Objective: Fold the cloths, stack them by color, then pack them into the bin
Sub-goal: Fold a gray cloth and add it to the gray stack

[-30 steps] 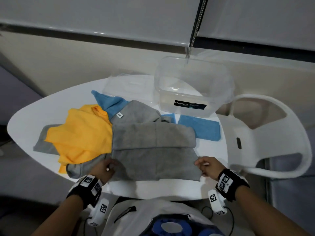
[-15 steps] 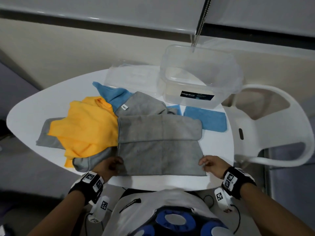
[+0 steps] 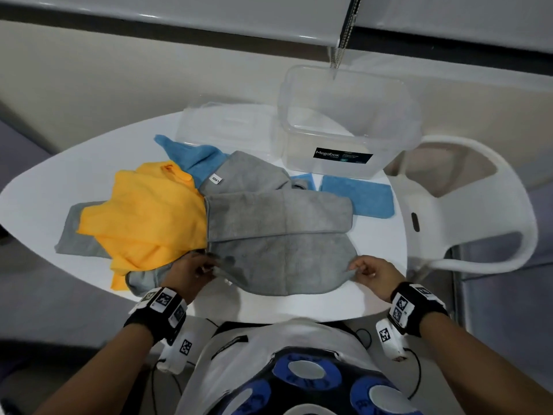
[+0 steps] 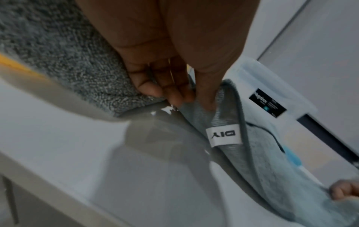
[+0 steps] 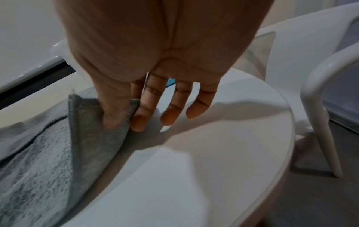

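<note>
A grey cloth (image 3: 278, 253) lies half folded on the white table (image 3: 45, 190), its near edge raised off the surface. My left hand (image 3: 197, 269) pinches the near left corner (image 4: 196, 110), beside a white DIY tag (image 4: 223, 136). My right hand (image 3: 369, 272) pinches the near right corner (image 5: 114, 122) between thumb and forefinger. A yellow cloth (image 3: 143, 217) is heaped to the left over another grey cloth (image 3: 74, 235). A blue cloth (image 3: 194, 157) lies crumpled behind, and a folded blue cloth (image 3: 359, 196) sits at the right. The clear bin (image 3: 347, 121) stands at the back right.
The bin's clear lid (image 3: 227, 127) lies flat left of the bin. A white plastic chair (image 3: 466, 211) stands close against the table's right side. A bead chain (image 3: 344, 28) hangs above the bin. Bare table shows at the far left and along the near edge.
Both hands have lifted the grey cloth's near corners off the table; the near edge now sags in a curve between them. The head view has tilted slightly.
</note>
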`<state>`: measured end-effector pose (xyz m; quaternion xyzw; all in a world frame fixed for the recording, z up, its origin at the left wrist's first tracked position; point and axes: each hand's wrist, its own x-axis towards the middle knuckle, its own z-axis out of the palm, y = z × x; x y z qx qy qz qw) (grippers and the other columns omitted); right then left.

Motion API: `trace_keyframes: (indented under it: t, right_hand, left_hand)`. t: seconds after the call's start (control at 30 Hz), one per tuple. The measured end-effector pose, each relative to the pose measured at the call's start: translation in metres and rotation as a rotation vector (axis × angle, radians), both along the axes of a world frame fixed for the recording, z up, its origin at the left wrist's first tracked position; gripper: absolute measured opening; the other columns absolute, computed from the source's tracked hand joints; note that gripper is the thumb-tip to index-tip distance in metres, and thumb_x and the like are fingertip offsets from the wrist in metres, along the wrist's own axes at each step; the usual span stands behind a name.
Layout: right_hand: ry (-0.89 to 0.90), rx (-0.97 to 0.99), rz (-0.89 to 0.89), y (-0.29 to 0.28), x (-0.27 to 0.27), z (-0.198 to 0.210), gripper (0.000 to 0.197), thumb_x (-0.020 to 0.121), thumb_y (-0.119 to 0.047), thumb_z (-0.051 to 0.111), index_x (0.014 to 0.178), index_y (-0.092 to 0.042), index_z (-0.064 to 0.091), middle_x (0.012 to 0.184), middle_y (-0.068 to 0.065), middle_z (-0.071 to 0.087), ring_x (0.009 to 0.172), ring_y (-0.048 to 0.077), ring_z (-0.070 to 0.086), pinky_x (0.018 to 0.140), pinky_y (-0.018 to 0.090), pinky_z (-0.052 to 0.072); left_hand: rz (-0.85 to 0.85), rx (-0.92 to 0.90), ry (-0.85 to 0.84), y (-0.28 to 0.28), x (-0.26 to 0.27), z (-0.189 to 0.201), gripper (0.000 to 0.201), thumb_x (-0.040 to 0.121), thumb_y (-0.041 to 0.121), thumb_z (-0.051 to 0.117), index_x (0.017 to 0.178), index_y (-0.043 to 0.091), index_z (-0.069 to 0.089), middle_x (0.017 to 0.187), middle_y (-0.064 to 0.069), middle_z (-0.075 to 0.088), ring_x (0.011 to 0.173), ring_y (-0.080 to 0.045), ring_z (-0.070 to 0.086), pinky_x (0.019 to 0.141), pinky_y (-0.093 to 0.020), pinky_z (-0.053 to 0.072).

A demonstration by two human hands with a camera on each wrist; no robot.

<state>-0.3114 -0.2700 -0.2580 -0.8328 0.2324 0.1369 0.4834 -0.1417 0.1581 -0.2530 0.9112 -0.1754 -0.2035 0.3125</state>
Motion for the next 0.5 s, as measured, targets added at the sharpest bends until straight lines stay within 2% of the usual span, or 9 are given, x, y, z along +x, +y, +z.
trace_keyframes:
  t: [0.03,0.1,0.2,0.27,0.33,0.4,0.43,0.5]
  right_hand:
    - [0.026,-0.024,-0.004,0.000,0.000,0.000,0.016,0.083,-0.012,0.076,0.074,-0.020,0.065,0.073,-0.011,0.060,0.067,0.008,0.051,0.071,0.018,0.042]
    - [0.030,-0.071,-0.026,-0.002,0.000,-0.001,0.022,0.087,-0.023,0.072,0.073,-0.014,0.058,0.074,-0.008,0.056,0.069,0.013,0.051,0.069,0.019,0.040]
    - [-0.072,-0.138,-0.091,-0.004,0.002,0.000,0.027,0.086,-0.013,0.072,0.066,-0.015,0.054,0.096,-0.004,0.055,0.082,0.014,0.056,0.073,0.005,0.038]
    - [-0.099,-0.148,-0.122,-0.007,0.004,0.002,0.033,0.084,-0.008,0.073,0.059,-0.013,0.053,0.102,-0.005,0.058,0.087,0.009,0.057,0.077,0.002,0.035]
    - [-0.050,-0.130,-0.113,-0.010,0.004,0.002,0.041,0.083,-0.009,0.074,0.054,-0.015,0.047,0.087,-0.007,0.061,0.077,0.008,0.055,0.072,0.008,0.037]
    - [0.047,-0.101,-0.069,-0.012,0.002,0.001,0.041,0.084,-0.015,0.074,0.057,-0.016,0.044,0.064,-0.006,0.048,0.063,0.013,0.044,0.064,0.024,0.033]
    - [0.087,-0.086,-0.042,-0.013,0.002,0.001,0.040,0.085,-0.018,0.073,0.059,-0.014,0.043,0.061,-0.005,0.043,0.061,0.013,0.040,0.062,0.027,0.031]
    - [0.099,-0.047,-0.018,-0.013,0.001,0.000,0.040,0.089,-0.019,0.069,0.063,-0.011,0.040,0.060,0.000,0.041,0.060,0.012,0.043,0.059,0.023,0.033]
  left_hand:
    - [0.014,0.010,-0.011,0.001,0.000,-0.002,0.016,0.078,0.013,0.077,0.094,0.016,0.074,0.098,-0.002,0.063,0.075,-0.018,0.061,0.071,-0.033,0.051]
    - [0.026,0.037,-0.066,0.003,0.000,-0.005,0.012,0.082,0.022,0.075,0.089,0.012,0.072,0.100,0.001,0.058,0.076,-0.017,0.059,0.069,-0.028,0.045]
    - [0.048,0.031,-0.140,0.005,-0.002,-0.002,0.020,0.086,0.028,0.071,0.089,0.008,0.071,0.102,0.004,0.057,0.081,-0.016,0.058,0.071,-0.026,0.039]
    - [0.052,0.034,-0.084,0.007,-0.005,0.001,0.029,0.087,0.040,0.063,0.094,0.013,0.070,0.092,0.006,0.061,0.081,-0.017,0.060,0.068,-0.027,0.040]
    - [0.054,0.069,0.012,0.010,-0.008,0.004,0.032,0.089,0.045,0.057,0.104,0.019,0.069,0.082,0.005,0.065,0.075,-0.015,0.063,0.066,-0.030,0.046]
    - [0.047,0.103,0.084,0.014,-0.009,0.006,0.023,0.093,0.040,0.056,0.110,0.027,0.066,0.071,0.005,0.067,0.063,-0.008,0.064,0.060,-0.026,0.048]
    - [0.037,0.114,0.099,0.014,-0.010,0.007,0.019,0.094,0.036,0.056,0.111,0.031,0.064,0.065,0.005,0.066,0.059,-0.005,0.062,0.055,-0.022,0.045]
    - [0.028,0.136,0.125,0.013,-0.012,0.012,0.011,0.096,0.031,0.055,0.105,0.034,0.059,0.056,0.005,0.061,0.055,-0.005,0.060,0.050,-0.020,0.040]
